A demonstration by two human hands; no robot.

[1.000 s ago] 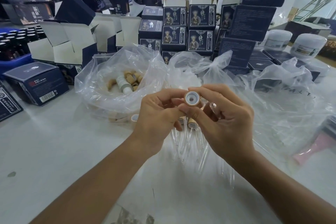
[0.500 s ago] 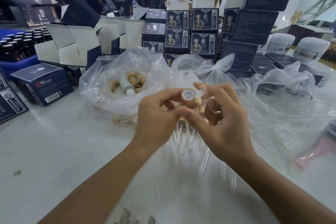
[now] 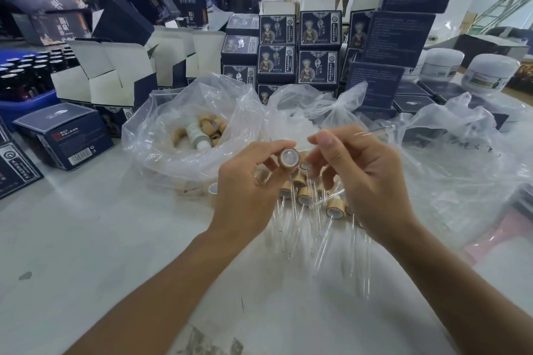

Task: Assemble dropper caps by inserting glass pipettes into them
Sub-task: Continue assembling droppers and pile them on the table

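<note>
A: Go big to small, all relative to the cap. Table [image 3: 72,239] first?

B: White table under everything. Clear bag [image 3: 173,135] of loose caps sits left of and behind the cap. Another crumpled bag [image 3: 450,170] to its right. Dark boxes [image 3: 297,46] stacked well behind it.

A: Finished pile?

B: Done droppers [image 3: 302,196] lie on the table right below the cap, wood collars with glass tubes pointing toward the camera.

A: Hands?

B: Left hand [image 3: 245,190] pinches the cap [image 3: 288,158] between thumb and fingertips, curled round its wood collar, open end facing the camera. Right hand [image 3: 366,179] just right of the cap, thumb and forefinger pinched on a pipette [image 3: 377,131]; other fingers loosely curled. Tube runs up and right, away from the cap. Its near end is hidden in the fingers, can't tell how close it is to the cap.

A: Handling?

B: Judgement call: cap is light, rigid on the collar, soft at the inner bulb, so hold by the collar sides like now. Pipette looks thin, light, slick, fragile glass. Best gripped close to the insertion end so it doesn't bend or snap; push straight, no side load.

A: Step?

B: Looks like lining up, pipette not yet in the cap.
</note>
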